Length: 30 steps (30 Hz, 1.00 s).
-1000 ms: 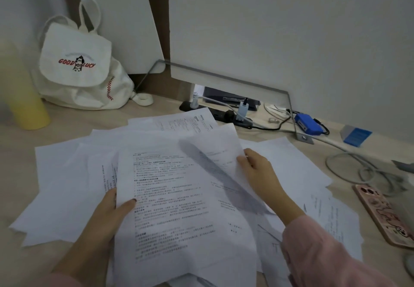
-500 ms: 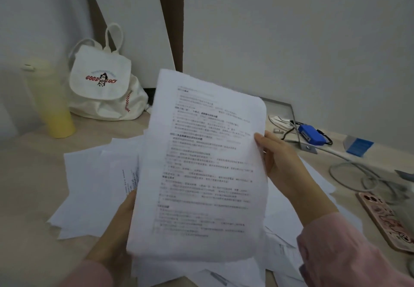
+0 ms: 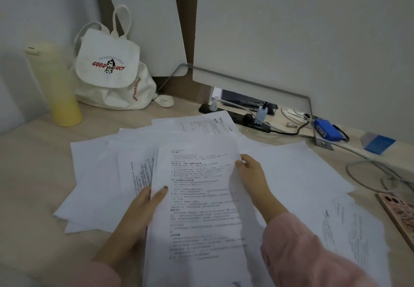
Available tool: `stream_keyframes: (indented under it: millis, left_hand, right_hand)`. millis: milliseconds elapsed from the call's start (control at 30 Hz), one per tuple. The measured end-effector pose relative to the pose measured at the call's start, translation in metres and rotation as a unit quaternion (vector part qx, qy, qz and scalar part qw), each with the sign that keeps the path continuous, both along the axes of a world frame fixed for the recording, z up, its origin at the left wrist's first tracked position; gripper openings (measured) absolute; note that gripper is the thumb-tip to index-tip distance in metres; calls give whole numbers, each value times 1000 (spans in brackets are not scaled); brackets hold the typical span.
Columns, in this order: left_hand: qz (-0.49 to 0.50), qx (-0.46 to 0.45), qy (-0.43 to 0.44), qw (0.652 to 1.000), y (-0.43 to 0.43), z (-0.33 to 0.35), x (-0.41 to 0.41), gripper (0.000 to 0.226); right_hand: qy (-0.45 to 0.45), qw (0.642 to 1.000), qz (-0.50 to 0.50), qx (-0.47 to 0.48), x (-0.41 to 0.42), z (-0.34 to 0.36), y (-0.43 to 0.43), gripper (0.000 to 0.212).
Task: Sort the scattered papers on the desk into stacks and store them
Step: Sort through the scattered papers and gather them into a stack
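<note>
A stack of printed sheets (image 3: 201,208) lies low in front of me, held by both hands. My left hand (image 3: 139,215) grips its left edge, thumb on top of the page. My right hand (image 3: 251,174) pinches the right edge near the top. Under and around the stack, loose white papers (image 3: 94,174) lie fanned over the wooden desk (image 3: 29,174), with more loose sheets (image 3: 302,168) to the right and a printed page (image 3: 345,230) at the near right.
A white drawstring bag (image 3: 109,76) and a yellow bottle (image 3: 58,89) stand at the back left. A black power strip (image 3: 242,118), cables (image 3: 380,174) and a blue device (image 3: 327,129) lie along the back. A phone in a pink case (image 3: 401,212) sits at the right edge.
Half a second ago the stack stood raised upright before me; now both hands have lowered it back down over the scattered papers.
</note>
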<state>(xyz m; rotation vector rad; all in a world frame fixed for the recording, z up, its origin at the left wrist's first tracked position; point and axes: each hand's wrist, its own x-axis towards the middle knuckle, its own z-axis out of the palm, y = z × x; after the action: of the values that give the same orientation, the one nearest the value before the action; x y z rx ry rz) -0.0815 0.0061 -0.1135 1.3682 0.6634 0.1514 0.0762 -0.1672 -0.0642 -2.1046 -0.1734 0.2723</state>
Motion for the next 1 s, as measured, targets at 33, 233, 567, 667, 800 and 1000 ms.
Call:
stream_keyframes:
  millis: [33, 233, 567, 667, 800, 1000]
  left_hand:
    - [-12, 48, 5, 999, -1, -2, -1, 31]
    - [-10, 134, 9, 991, -6, -4, 0, 35]
    - [-12, 140, 23, 990, -9, 2, -6, 35]
    - [-9, 136, 24, 990, -9, 3, -7, 34]
    - [-12, 140, 23, 990, -11, 5, -6, 34]
    - [-8, 131, 25, 991, -11, 7, -6, 30]
  right_hand:
    - [-2, 1000, 4, 0, 1, -2, 0, 28]
    - [-85, 962, 34, -257, 11, -15, -54, 56]
    - [-146, 900, 80, -403, 8, -27, -104, 30]
    - [-167, 918, 43, -357, 2, -4, -103, 31]
    - [-234, 937, 39, -256, -17, 41, -92, 35]
    - [-82, 962, 83, 248, -51, 98, -79, 29]
